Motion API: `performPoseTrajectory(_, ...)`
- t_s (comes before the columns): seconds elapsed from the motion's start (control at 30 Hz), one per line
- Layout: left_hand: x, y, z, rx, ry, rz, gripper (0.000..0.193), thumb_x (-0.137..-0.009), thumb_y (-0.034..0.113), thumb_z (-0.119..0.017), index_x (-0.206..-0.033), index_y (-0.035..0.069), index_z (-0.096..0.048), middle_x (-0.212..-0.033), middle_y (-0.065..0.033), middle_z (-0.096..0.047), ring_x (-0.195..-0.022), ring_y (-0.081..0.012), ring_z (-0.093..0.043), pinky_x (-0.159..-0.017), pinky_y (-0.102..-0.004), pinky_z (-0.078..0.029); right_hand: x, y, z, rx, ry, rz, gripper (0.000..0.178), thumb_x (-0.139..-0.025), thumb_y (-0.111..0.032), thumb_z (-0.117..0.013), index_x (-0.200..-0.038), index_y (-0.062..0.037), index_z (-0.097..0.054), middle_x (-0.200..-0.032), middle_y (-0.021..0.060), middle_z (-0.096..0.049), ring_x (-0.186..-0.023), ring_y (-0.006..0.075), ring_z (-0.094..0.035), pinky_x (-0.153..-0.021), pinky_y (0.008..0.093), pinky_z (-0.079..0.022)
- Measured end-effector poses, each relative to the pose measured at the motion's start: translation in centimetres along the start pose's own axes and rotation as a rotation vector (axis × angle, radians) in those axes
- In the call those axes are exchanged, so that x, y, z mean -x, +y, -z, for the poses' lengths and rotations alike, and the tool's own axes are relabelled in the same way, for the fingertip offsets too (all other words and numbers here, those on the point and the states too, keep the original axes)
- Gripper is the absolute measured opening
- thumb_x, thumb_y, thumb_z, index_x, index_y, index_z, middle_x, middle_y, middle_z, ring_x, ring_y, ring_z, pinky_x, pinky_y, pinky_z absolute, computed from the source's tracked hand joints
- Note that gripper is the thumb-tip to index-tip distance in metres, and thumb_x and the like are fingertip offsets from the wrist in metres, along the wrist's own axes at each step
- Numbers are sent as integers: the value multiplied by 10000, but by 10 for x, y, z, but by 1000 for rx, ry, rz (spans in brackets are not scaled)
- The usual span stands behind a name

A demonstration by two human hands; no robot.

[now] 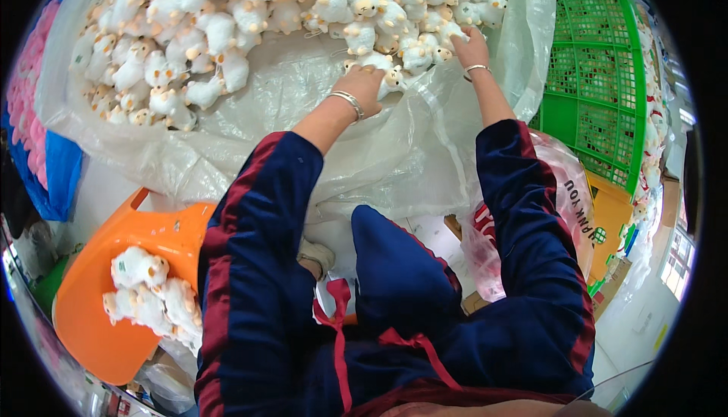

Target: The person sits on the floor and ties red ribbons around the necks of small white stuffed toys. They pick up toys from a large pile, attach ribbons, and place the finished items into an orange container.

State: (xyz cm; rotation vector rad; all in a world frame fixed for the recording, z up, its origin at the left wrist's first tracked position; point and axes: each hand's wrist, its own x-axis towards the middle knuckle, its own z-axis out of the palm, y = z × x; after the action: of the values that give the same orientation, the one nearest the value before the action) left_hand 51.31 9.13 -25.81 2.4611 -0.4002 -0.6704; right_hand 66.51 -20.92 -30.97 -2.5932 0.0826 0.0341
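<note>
A large heap of small white plush animal toys (220, 30), with tan ears and feet, fills the far part of a clear plastic sheet (296, 76). My left hand (362, 89) is at the heap's near edge, its fingers curled over one plush toy (392, 79) whose face shows beside them. Farther right, my right hand (472, 49) has its thumb and fingers closed on another plush toy (450, 32) at the heap's right side; its fingertips are partly hidden.
An orange plastic chair (98, 326) on my left bears several plush toys (144, 288). To the right stand a green plastic basket (599, 76) and a pink-tinted plastic bag (561, 167). Pink items (26, 106) on a blue sheet (61, 178) lie at the far left.
</note>
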Motion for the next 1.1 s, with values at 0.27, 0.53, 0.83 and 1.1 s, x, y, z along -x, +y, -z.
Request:
performPoseTrajectory(0.27,-61,-44,-72,-148,18,198,828,-796,238,-795,-1526,286,-408,-1553,-131,-434,-1377,-371,-459,-1045,-542,-469,41,57,-19,-219,-315,-142,943,-642,-382,-948,-1382,-11,-497,-1301,176,-639,-1188,308,-628,-1015,391,-501)
performPoseTrajectory(0.53,-2,-22,-107,47,64,320,715,-763,342,-843,-1390,250,-514,-1377,-204,-500,-1306,-414,-469,-963,-524,-523,127,11,-56,-47,-773,138,627,-682,-411,-836,-1163,-47,-665,-1190,210,-679,-1076,362,-659,-950,442,-528)
performPoseTrajectory(0.83,59,-68,-151,107,-56,18,714,-742,559,-796,-1352,222,-641,-1359,-143,-616,-1285,-441,-434,-1121,-503,-333,225,-30,-121,-80,-836,256,799,-638,-448,-854,-1319,-99,-624,-1296,199,-631,-1282,423,-473,-1076,468,-455)
performPoseTrajectory(1.1,27,-80,-135,90,104,280,750,-713,658,-726,-1359,286,-643,-1395,-19,-634,-1350,-442,-398,-1115,-532,-314,189,-75,-127,-217,-893,-302,985,-709,-388,-840,-1418,93,-356,-1291,251,-621,-1203,330,-630,-997,385,-511)
